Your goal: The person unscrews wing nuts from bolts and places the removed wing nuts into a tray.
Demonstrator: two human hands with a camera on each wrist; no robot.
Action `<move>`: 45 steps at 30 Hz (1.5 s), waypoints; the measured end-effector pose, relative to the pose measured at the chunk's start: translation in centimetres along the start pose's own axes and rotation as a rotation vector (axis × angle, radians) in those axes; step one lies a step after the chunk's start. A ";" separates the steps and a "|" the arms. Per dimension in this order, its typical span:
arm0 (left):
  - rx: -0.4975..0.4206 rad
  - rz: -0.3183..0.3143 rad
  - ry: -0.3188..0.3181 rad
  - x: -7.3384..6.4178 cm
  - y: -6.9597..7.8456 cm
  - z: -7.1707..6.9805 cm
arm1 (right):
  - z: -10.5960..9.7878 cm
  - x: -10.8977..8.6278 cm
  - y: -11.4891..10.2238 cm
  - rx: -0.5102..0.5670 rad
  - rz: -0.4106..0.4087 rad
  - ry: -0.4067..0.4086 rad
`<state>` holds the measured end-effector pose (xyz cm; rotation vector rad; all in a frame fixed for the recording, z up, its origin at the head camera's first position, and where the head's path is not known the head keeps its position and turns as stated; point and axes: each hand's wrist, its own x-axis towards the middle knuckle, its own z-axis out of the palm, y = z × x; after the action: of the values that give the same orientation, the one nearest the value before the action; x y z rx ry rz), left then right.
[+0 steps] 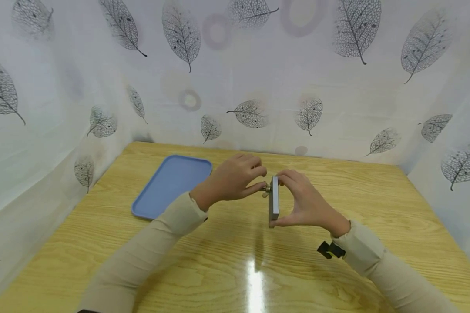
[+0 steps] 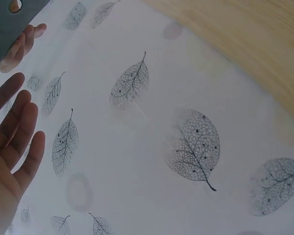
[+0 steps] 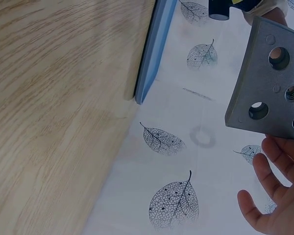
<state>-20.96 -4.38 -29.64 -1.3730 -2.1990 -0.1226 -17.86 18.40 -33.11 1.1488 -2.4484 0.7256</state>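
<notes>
A grey metal plate (image 1: 274, 198) with several round holes stands on edge above the table. My right hand (image 1: 306, 202) grips it, thumb at the lower edge and fingertips at the upper one. In the right wrist view the plate (image 3: 269, 83) shows its drilled face. A small brass-coloured screw fitting (image 1: 266, 189) sticks out from the plate's left face. At that fitting is the thumb of my left hand (image 1: 235, 179), seemingly touching it; the other fingers stay apart from it. The left wrist view shows these fingers (image 2: 22, 127) loosely extended, with the thumb out of sight.
A blue tray (image 1: 172, 184) lies on the wooden table (image 1: 203, 269), left of the hands. Behind the table hangs a white curtain (image 1: 231, 82) with a leaf print. A black clip (image 1: 331, 250) is at the right cuff.
</notes>
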 end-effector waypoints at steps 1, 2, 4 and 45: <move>0.004 -0.001 -0.004 0.0 0.0 0.0 | 0.0 0.0 0.0 -0.001 0.000 -0.001; 0.007 -0.001 -0.006 0.1 0.0 0.0 | 0.0 0.0 0.0 -0.002 0.000 -0.003; 0.011 0.006 0.002 0.1 0.0 0.0 | 0.0 0.0 0.0 -0.003 0.000 -0.005; 0.012 0.031 0.004 0.5 -0.3 0.0 | -0.2 0.1 -0.1 -0.007 -0.006 -0.009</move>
<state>-21.37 -4.09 -29.35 -1.3989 -2.1707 -0.1011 -17.85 18.46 -32.87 1.1586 -2.4523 0.7114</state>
